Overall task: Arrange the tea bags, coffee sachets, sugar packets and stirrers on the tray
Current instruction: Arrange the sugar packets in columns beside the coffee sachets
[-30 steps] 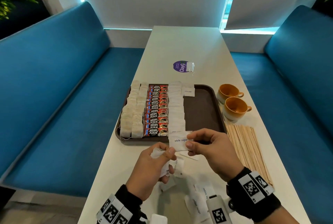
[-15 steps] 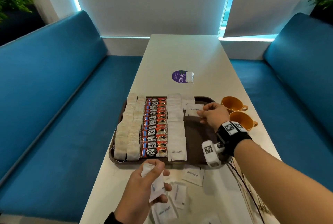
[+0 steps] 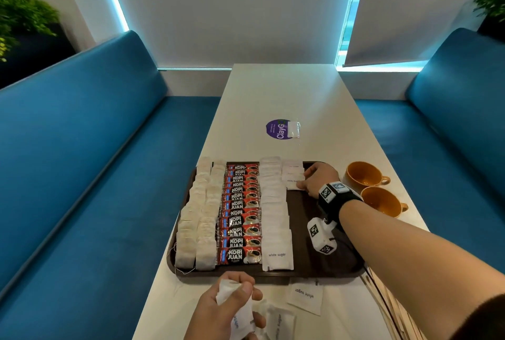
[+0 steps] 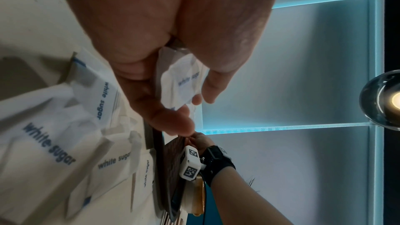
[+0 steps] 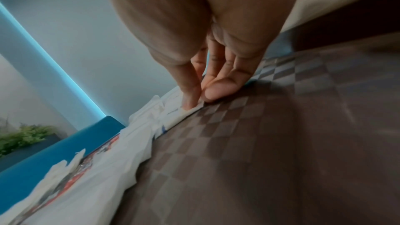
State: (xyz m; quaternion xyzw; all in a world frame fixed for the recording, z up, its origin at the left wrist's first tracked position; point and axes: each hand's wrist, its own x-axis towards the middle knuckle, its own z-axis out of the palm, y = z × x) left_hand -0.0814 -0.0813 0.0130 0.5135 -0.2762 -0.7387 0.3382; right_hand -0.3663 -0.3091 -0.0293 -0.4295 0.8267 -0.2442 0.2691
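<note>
Right hand [image 3: 320,179]: reaching over the far right part of the tray, thumb and fingertips [image 5: 213,94] pinching the edge of a flat white paper sugar packet printed "white sugar" [image 3: 294,183] against the tray floor.
Pinched packet: lying flat at the near end of a short second column of sugar packets, its long axis running roughly across the tray.
Left hand [image 3: 229,309]: hovering at the near table edge, fingers curling round a small bunch of white paper sugar packets [image 4: 184,81], "white sugar" showing on one.
Dark brown rectangular plastic tray [image 3: 322,266]: sitting lengthwise on the table, its floor chequer-textured.
Tray rows, left to right: two columns of pale paper tea bags [image 3: 195,219], one column of red-and-black coffee sachets reading "KOPI JUAN" [image 3: 240,216], one full column of white sugar packets [image 3: 274,216], nearest one reading "white sugar".
Loose sugar packets [image 3: 305,298]: lying on the table just in front of the tray, print facing away.
Pale wooden stirrers [image 3: 393,315]: lying bundled right of the tray, long axis pointing away.
Two mustard ceramic cups [image 3: 363,174]: standing beside the tray's far right.
White table [image 3: 287,93]: carrying a round purple sticker reading "ClayG" [image 3: 277,129].
</note>
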